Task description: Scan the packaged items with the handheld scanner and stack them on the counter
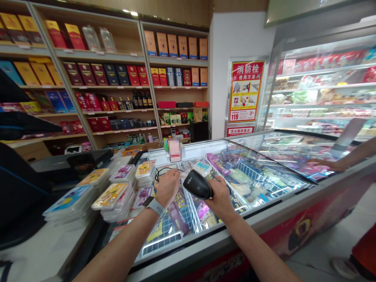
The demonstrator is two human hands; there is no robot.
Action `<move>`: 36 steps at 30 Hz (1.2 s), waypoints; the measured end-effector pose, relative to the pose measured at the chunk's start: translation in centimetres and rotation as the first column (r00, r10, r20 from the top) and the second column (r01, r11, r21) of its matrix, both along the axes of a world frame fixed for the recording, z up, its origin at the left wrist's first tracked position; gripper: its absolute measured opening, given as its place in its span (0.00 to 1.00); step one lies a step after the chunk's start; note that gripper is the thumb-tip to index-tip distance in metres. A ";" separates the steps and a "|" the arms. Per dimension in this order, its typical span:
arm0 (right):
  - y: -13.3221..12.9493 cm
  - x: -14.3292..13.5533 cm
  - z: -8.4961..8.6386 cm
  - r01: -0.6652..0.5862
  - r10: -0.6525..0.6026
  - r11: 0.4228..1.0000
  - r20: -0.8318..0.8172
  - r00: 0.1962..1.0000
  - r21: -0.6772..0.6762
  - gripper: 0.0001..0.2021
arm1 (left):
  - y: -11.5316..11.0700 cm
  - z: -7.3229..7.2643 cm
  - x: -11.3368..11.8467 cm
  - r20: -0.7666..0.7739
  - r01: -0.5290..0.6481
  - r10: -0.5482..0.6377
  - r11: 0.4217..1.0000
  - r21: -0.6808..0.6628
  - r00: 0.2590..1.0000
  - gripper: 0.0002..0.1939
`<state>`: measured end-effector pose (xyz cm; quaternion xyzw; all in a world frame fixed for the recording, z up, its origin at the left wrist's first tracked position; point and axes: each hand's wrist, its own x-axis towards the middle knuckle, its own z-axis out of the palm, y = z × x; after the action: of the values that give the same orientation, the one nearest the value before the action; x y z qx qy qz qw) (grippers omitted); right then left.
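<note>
My right hand (221,199) is wrapped round the grip of a black barcode scanner (197,184), held above the glass top of a chest freezer. The scanner's head points left, toward my left hand (169,187). Just left of the scanner, my left hand has its fingers drawn together; what they hold, if anything, I cannot make out. A thin black cable (158,170) loops beside these fingers. Beyond them stands a phone (175,152) with a pinkish, blurred screen. A watch with a pale band (155,205) is on my left wrist.
Stacks of flat lidded packs (113,196) line the freezer's left end. Wire baskets (192,207) with packaged goods show under the glass. A dark monitor (17,188) stands at far left. At right, another person's hand (326,164) rests over the freezer (279,203).
</note>
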<state>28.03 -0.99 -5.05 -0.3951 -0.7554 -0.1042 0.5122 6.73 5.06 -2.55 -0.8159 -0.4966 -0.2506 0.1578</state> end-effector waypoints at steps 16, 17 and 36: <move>0.5 0.2 -0.7 -0.006 0.006 1.000 0.016 1.000 0.019 0.07 | -2.0 -0.9 -4.4 0.826 0.162 0.199 0.931 -0.328 0.528 0.16; 0.5 0.2 -0.8 -0.007 0.006 1.000 0.022 1.000 0.017 0.07 | -2.3 -1.1 -4.3 0.845 0.180 0.208 0.926 -0.333 0.492 0.17; 0.5 0.1 -0.7 -0.007 0.013 0.999 0.126 0.992 -0.052 0.07 | -3.8 -2.0 -3.6 0.921 0.315 0.303 0.874 -0.370 0.243 0.22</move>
<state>28.13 -0.46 -5.72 -0.3969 -0.7907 -0.1069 0.4537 3.09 1.24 -4.51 -0.4971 -0.5279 -0.5651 -0.3935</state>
